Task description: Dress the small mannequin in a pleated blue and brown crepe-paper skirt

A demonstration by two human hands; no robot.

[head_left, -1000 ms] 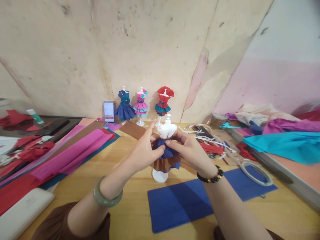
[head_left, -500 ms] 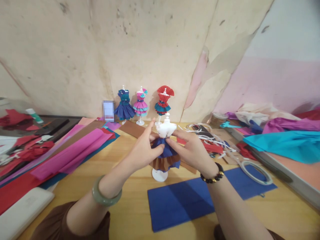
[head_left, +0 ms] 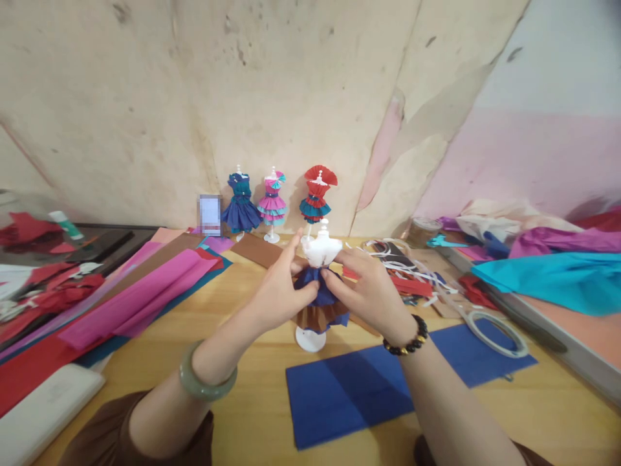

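Note:
A small white dress-form mannequin [head_left: 323,251] stands upright on its round base [head_left: 310,340] in front of me. Around its waist sits a ruffled skirt [head_left: 320,317], blue above and brown below with some blue at the hem. My left hand [head_left: 279,285] is closed on the skirt's left side, its thumb pressing the front of the waist. From the right, my right hand [head_left: 371,291] pinches the waist with thumb and fingers, the thumb tips close together. Fingers behind the mannequin are hidden. A folded blue sheet [head_left: 349,395] lies nearer me, partly under my right forearm.
Three dressed mannequins, in blue [head_left: 241,204], pink [head_left: 272,204] and red [head_left: 317,197], stand by the wall. Coloured sheets [head_left: 145,291] and a white case [head_left: 48,408] lie left. A tape roll [head_left: 497,333], scraps [head_left: 412,285] and a turquoise sheet [head_left: 557,278] lie right.
My right hand and wrist have shifted slightly to the left. My left hand keeps its hold, and the mannequin stays in place.

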